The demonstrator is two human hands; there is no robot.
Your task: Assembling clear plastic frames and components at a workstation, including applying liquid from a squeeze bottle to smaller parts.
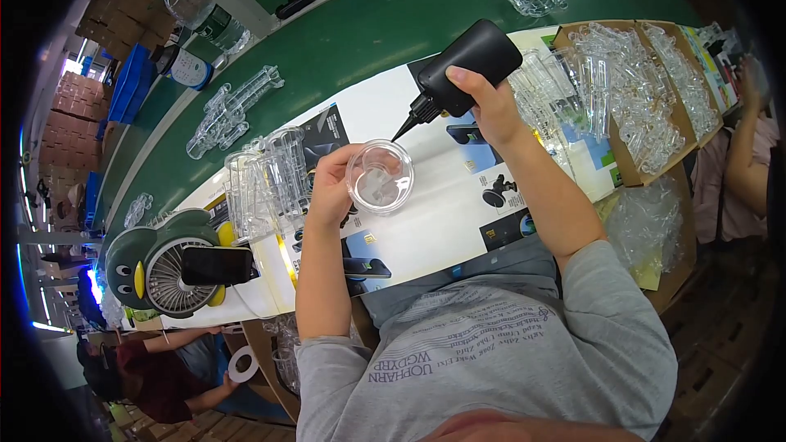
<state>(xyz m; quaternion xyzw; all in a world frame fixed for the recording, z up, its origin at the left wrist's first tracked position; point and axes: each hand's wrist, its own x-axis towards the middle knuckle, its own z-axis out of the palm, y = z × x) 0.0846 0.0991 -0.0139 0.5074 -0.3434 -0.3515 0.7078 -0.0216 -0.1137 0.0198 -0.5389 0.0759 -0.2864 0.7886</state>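
Observation:
My left hand (332,188) grips a clear plastic cup-shaped part (381,178) by its side, its round opening facing up. In my right hand (490,106) is a black squeeze bottle (471,65), tilted so that its thin pointed nozzle comes down to the far rim of the clear part. Whether the tip touches the rim, or any liquid comes out, I cannot tell. Several clear tubes (270,180) stand in rows to the left of my left hand. More clear tubes (544,98) stand to the right, past my right wrist.
Cardboard boxes of clear plastic parts (630,98) stand at the right. A green fan (172,266) with a black phone (217,266) before it is at the left. Clear assembled pieces (233,110) lie on the green belt (368,33). Co-workers sit at right and lower left.

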